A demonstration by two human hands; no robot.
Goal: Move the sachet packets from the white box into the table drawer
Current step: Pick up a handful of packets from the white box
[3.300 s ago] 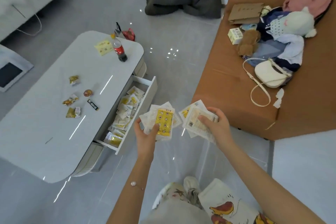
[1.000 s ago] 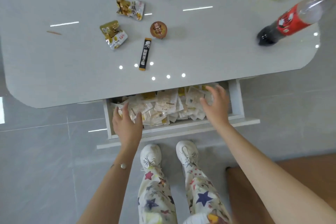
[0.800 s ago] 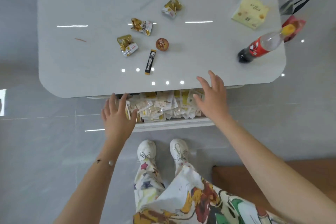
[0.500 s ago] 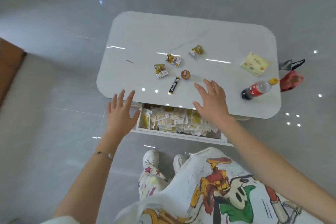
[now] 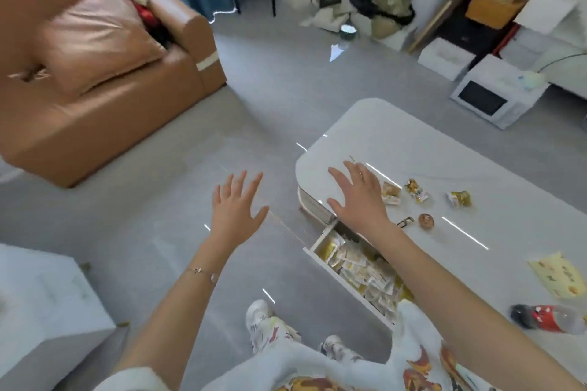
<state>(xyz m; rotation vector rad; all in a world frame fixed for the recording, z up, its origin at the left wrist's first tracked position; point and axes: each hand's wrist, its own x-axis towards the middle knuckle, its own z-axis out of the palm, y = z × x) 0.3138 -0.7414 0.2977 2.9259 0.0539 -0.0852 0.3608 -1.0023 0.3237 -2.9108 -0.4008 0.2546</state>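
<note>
My left hand (image 5: 236,209) hangs over wide grey floor (image 5: 178,206), with room on every side. The brown sofa (image 5: 104,111) blocks the way at 11 o'clock. My right hand (image 5: 359,197) is over the table (image 5: 413,140) corner, and snack packs (image 5: 391,194) lie at its 3 o'clock. At its 5 o'clock the drawer (image 5: 344,283) is open on top, heaped with sachets (image 5: 359,267).

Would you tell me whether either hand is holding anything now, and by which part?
Nothing is held: the left hand and right hand are both spread open and empty.
</note>
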